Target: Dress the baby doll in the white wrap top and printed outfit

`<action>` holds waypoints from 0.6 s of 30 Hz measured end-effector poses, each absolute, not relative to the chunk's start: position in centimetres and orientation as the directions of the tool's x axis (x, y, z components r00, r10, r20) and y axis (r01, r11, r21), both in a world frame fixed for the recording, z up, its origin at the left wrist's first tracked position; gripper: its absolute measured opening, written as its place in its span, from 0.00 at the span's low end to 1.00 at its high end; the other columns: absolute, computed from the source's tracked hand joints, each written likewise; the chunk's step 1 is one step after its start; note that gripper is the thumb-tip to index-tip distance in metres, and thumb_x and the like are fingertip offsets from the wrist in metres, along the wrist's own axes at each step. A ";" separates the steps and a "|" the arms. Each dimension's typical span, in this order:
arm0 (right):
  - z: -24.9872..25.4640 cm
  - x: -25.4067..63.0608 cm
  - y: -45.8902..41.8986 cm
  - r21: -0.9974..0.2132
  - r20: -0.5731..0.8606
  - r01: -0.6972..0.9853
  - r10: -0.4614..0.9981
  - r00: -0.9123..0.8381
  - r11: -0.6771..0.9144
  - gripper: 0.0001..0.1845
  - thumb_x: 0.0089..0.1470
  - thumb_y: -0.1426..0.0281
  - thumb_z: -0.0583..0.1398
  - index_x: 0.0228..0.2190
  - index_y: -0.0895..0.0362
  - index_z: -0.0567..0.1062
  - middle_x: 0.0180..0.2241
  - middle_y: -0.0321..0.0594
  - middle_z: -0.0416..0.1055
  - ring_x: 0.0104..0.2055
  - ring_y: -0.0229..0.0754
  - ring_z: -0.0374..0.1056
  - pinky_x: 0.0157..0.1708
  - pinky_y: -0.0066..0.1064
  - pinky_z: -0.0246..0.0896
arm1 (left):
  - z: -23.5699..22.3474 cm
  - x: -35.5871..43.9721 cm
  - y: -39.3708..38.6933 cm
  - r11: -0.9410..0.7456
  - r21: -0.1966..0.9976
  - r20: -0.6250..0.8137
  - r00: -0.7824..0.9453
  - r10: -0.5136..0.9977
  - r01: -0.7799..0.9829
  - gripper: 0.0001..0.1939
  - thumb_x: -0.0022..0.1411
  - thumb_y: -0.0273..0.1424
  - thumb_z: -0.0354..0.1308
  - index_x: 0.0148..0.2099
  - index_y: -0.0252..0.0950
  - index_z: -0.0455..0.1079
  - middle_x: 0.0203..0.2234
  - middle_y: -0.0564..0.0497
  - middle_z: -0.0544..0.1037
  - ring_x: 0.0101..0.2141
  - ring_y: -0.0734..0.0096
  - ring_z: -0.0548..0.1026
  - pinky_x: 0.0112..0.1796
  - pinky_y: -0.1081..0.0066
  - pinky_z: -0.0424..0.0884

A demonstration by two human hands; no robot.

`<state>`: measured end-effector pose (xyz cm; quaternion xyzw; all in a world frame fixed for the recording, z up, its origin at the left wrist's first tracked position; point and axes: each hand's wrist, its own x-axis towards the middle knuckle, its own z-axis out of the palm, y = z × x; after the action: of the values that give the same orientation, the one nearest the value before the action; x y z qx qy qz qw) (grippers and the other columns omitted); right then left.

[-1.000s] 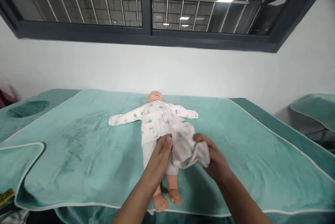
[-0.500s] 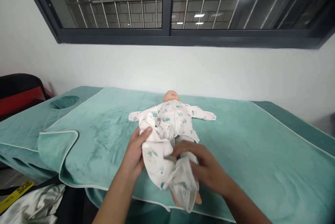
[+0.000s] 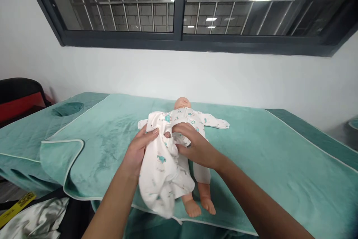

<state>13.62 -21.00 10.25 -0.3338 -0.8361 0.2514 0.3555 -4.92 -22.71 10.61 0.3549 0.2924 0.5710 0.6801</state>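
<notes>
A baby doll (image 3: 183, 102) lies on its back, in a white printed top (image 3: 192, 116) and plain white trousers (image 3: 201, 173), its bare feet toward me. Over its near-left side hangs a loose white baby garment (image 3: 158, 172) with teal prints, bunched at the top. My left hand (image 3: 140, 149) is closed on the garment's upper left edge, thumb in front. At the bunched right edge, my right hand (image 3: 195, 145) has its thumb and fingers closed on the cloth. The garment covers part of the doll's top and one leg; its exact kind is unclear.
A teal plush cover (image 3: 251, 164) with pale piping spreads over the bed. Behind it rises a white wall (image 3: 134, 69) below a barred window (image 3: 179, 8). A red-and-black chair (image 3: 22, 99) stands left; crumpled pale cloth (image 3: 39, 216) lies lower left.
My right hand has moved up from the garment's lower end to its bunched upper edge. The garment has swung left and hangs down, uncovering more of the doll's legs and feet.
</notes>
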 end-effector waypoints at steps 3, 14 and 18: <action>10.4 13.7 -21.0 -0.553 0.430 0.378 0.643 -0.634 0.742 0.09 0.50 0.75 0.62 0.36 0.55 0.74 0.42 0.41 0.67 0.48 0.45 0.61 0.50 0.39 0.58 | 11.5 -5.3 -23.0 0.078 0.882 -0.008 0.153 0.988 -0.464 0.27 0.47 0.36 0.69 0.51 0.34 0.72 0.30 0.48 0.80 0.30 0.61 0.79 0.32 0.68 0.73; 13.3 14.1 -21.0 -0.874 0.317 0.213 0.845 -0.431 0.437 0.18 0.52 0.57 0.64 0.25 0.59 0.70 0.29 0.34 0.66 0.33 0.35 0.61 0.35 0.27 0.57 | 11.6 -5.8 -22.2 -0.381 0.872 0.401 -0.001 0.916 0.308 0.21 0.59 0.40 0.59 0.54 0.42 0.67 0.54 0.48 0.69 0.52 0.63 0.70 0.50 0.66 0.66; 12.8 14.0 -20.5 -0.938 0.331 -0.007 0.887 -0.321 0.347 0.19 0.53 0.56 0.63 0.26 0.58 0.67 0.27 0.31 0.63 0.28 0.31 0.59 0.30 0.24 0.56 | 12.9 -4.9 -23.9 -0.364 0.887 0.249 0.369 0.895 0.284 0.15 0.58 0.39 0.60 0.46 0.40 0.70 0.41 0.51 0.74 0.42 0.66 0.72 0.42 0.70 0.68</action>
<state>13.99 -20.53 12.82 -0.3305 -0.6658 0.4662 0.4798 -4.87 -23.88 12.92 0.7283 0.4049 0.3890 0.3928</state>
